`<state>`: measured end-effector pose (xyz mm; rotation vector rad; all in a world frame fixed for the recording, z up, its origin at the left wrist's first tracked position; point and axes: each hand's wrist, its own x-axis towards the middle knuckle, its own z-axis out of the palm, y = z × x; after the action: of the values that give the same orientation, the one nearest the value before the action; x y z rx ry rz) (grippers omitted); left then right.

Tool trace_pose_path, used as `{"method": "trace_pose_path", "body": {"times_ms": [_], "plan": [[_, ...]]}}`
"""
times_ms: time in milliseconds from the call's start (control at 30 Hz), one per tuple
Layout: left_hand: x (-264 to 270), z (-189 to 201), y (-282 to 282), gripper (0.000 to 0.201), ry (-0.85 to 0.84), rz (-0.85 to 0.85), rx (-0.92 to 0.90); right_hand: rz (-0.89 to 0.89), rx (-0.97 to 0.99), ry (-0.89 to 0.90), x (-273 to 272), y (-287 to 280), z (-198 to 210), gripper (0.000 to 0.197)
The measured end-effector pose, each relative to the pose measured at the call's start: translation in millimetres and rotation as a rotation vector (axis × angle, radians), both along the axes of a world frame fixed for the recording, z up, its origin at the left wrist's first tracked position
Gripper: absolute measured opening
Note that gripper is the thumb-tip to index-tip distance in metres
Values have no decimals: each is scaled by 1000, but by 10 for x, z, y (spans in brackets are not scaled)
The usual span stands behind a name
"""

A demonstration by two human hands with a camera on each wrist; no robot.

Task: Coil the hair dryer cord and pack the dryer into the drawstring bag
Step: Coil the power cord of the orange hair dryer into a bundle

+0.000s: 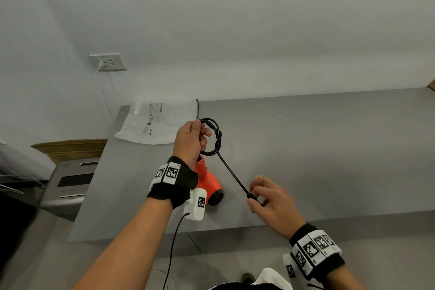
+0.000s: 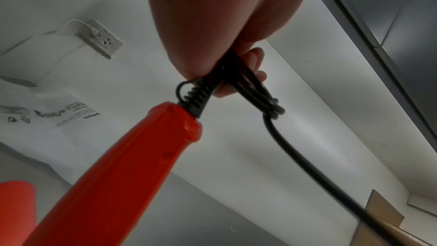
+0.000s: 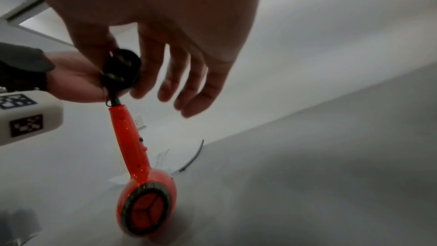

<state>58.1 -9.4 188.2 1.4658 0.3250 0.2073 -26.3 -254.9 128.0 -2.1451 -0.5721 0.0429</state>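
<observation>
My left hand (image 1: 200, 134) grips a small coil of the black cord (image 1: 213, 136) above the grey table (image 1: 329, 148). One turn of cord is wound round the loops. The orange hair dryer (image 1: 208, 183) hangs handle-up from that coil, its head low at the table. From the coil the cord's tail runs down right to the black plug (image 3: 123, 70), pinched between thumb and forefinger of my right hand (image 1: 253, 195); the other fingers are spread. The left wrist view shows the dryer handle (image 2: 130, 166) and my fingers (image 2: 257, 59) round the loops. The white drawstring bag (image 1: 153, 125) lies flat at the table's back left.
A wall socket (image 1: 108, 62) with a white charger plugged in sits above the table's left end. A cardboard box (image 1: 70, 148) and a grey appliance (image 1: 70, 183) stand left of the table. Another cardboard corner (image 1: 432, 85) shows at the far right.
</observation>
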Motion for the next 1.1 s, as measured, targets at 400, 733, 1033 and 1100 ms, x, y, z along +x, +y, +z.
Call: {"method": "trace_pose_path", "body": {"times_ms": [400,733,1033,1100], "plan": [[-2,11,-178,32,27,-54,-36,321,414,224,72,238,1107,35],[-160,108,-238,30,-11,-178,-38,-53,-101,42,440,628,790,24],[-194,98,-226,26,-38,-290,-105,-193,-309,5,507,769,850,27],[-201,83,-244,24,-41,-305,-129,-189,-399,6,536,761,856,25]]}}
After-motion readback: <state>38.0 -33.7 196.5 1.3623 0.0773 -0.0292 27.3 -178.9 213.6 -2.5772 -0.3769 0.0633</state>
